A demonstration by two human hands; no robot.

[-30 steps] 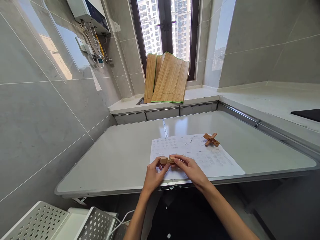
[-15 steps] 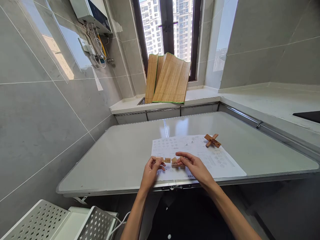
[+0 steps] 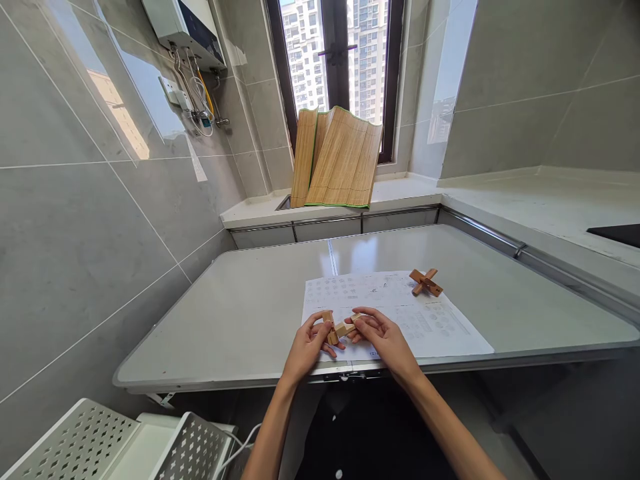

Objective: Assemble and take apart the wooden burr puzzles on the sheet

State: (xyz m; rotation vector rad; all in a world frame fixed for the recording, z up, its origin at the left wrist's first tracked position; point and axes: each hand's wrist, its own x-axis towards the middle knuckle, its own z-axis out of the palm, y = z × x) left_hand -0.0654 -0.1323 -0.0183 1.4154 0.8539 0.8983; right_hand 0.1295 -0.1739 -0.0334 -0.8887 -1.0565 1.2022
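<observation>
Near the table's front edge, my left hand [image 3: 306, 345] grips a light wooden block [image 3: 332, 335] between thumb and fingers. My right hand [image 3: 384, 337] pinches another notched wooden piece [image 3: 347, 329], whose left end meets or nearly meets the first block. Both pieces are over a printed sheet [image 3: 425, 327]; the fingers partly cover them. At the sheet's upper right lies a cross of darker wooden pieces [image 3: 425, 283], touched by neither hand.
The pale folding table [image 3: 240, 307] reaches back to a white ledge [image 3: 400, 189], where a bamboo mat [image 3: 345, 160] leans by the window. A perforated white rack [image 3: 75, 443] stands at the lower left.
My left hand has moved slightly right and turned its block to a steeper angle. The right hand's piece has tilted, and the two pieces have come closer together.
</observation>
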